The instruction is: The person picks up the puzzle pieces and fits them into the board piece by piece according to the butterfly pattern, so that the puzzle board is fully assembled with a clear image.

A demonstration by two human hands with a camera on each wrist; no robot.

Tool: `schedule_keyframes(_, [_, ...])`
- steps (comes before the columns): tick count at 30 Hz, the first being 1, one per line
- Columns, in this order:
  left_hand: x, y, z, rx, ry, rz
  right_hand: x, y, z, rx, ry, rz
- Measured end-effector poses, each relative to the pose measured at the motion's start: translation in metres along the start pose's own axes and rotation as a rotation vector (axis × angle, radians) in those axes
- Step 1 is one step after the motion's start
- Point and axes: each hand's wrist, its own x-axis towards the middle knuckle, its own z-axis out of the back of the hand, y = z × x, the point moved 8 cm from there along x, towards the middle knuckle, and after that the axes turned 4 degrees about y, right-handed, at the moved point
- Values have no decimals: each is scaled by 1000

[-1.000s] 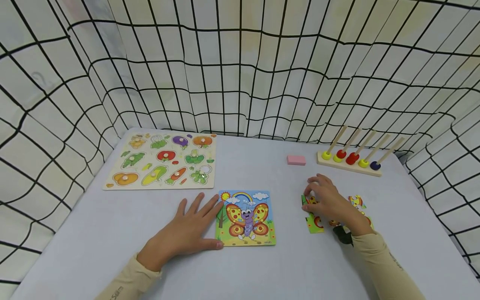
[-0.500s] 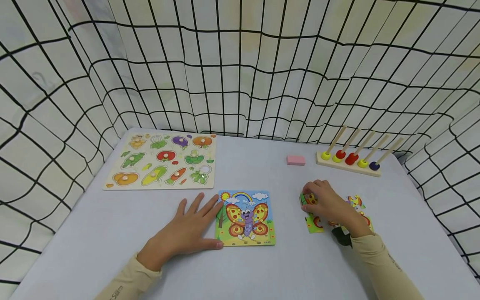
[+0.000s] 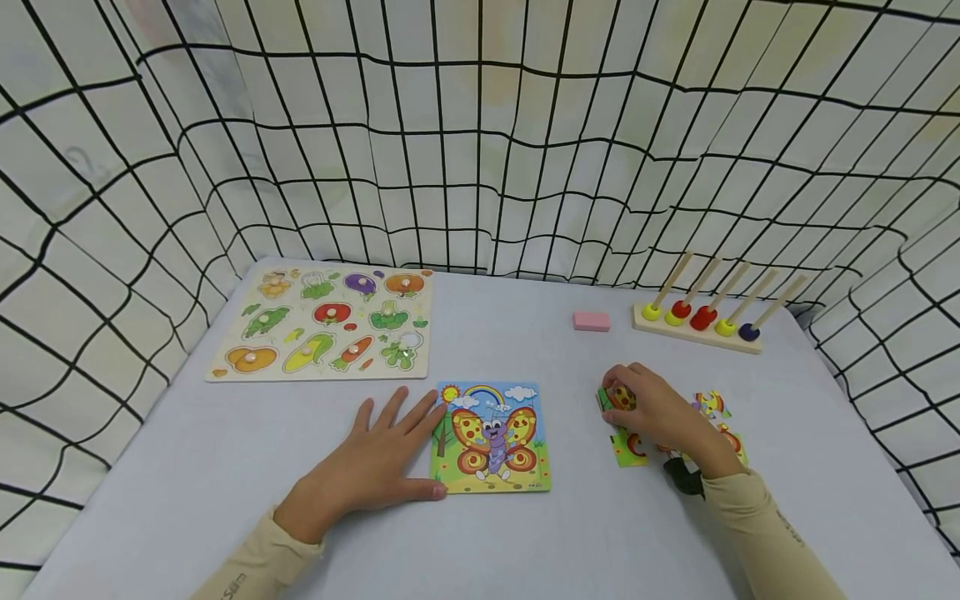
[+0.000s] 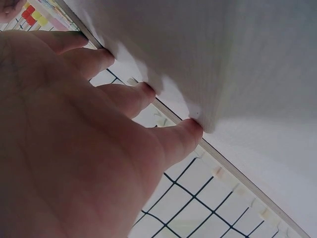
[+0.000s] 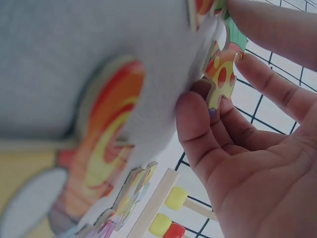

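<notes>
My left hand (image 3: 378,462) lies flat with spread fingers, its index fingertip and thumb at the left edge of a square butterfly puzzle (image 3: 495,437). In the left wrist view the fingertips (image 4: 190,130) rest on the white surface. On the right, my right hand (image 3: 663,412) pinches a jigsaw piece (image 3: 623,397) with red spots on yellow and a green edge. The right wrist view shows fingers around that spotted piece (image 5: 223,77), which is partly covered. A green and red jigsaw piece (image 3: 628,448) lies just below; more pieces (image 3: 712,404) sit beyond the wrist, partly hidden by it.
A wooden vegetable peg puzzle (image 3: 330,321) lies at the back left. A pink block (image 3: 592,322) and a wooden bead stand (image 3: 697,325) with upright pegs are at the back right. Black netting (image 3: 480,131) encloses the table's back and sides.
My right fingers have come down and slightly left onto the spotted jigsaw piece, which has shifted a little left. My left hand and the butterfly puzzle have stayed in place.
</notes>
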Motion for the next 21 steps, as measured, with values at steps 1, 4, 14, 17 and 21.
schedule_keyframes(1, [0, 0, 0, 0, -1, 0, 0, 1, 0, -1, -3, 2])
schedule_keyframes(4, [0, 0, 0, -1, 2, 4, -2, 3, 2, -2, -27, 8])
schedule_keyframes(14, [0, -1, 1, -10, 13, 9, -4, 4, 11, -13, -87, 7])
schedule_keyframes(17, [0, -1, 0, -6, 13, 12, -5, 3, 14, -13, -98, 1])
schedule_keyframes(21, [1, -1, 0, -7, 13, 10, -7, 5, 18, -4, -109, 8])
